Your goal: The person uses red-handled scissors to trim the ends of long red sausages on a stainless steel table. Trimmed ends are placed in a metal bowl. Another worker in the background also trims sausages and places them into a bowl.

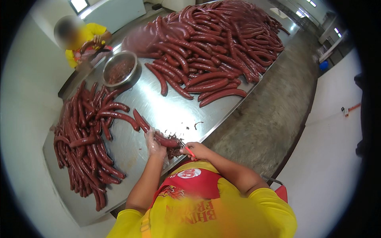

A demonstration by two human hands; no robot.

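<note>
In a clear plastic glove, my left hand (pixel 156 145) is closed around the middle of a long dark red sausage (pixel 141 120) above the steel table. My right hand (pixel 197 150) grips scissors with red handles (pixel 190 151), their blades at the sausage's near end. Small dark scraps (pixel 175 137) lie on the metal around that end, close to the table's edge. To the left is a heap of sausages (pixel 86 142); a far larger pile (pixel 208 44) spreads over the other part of the table.
A steel bowl (pixel 135 71) with reddish bits stands near the far edge. Across the table, a co-worker in a yellow shirt (pixel 95 29) holds a sausage. The steel table's edge (pixel 220 121) runs diagonally beside a concrete floor (pixel 256 119). A red seat (pixel 281 193) is at my right.
</note>
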